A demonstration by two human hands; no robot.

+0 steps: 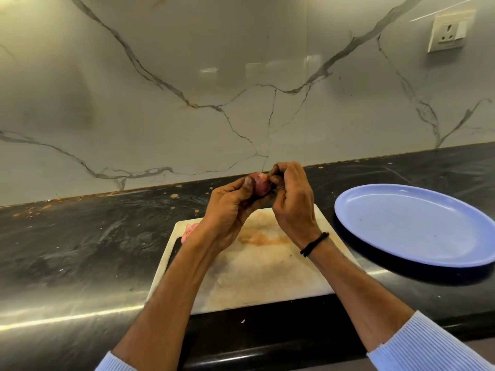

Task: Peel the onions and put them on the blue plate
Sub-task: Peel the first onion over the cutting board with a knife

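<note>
A small red onion [260,185] is held up in the air over the far edge of the white cutting board [257,274]. My left hand [230,210] grips it from the left and below. My right hand [290,202] pinches its top right with curled fingertips. Most of the onion is hidden by the fingers. The blue plate [417,226] lies on the black counter to the right of the board, with nothing on it. A bit of pink onion skin [189,231] lies at the board's far left corner, partly behind my left wrist.
The black counter [80,250] runs left to right, with crumbs along the back edge. A marble wall stands close behind it, and a wall socket [448,32] sits high at the right. The counter's front edge is near my forearms.
</note>
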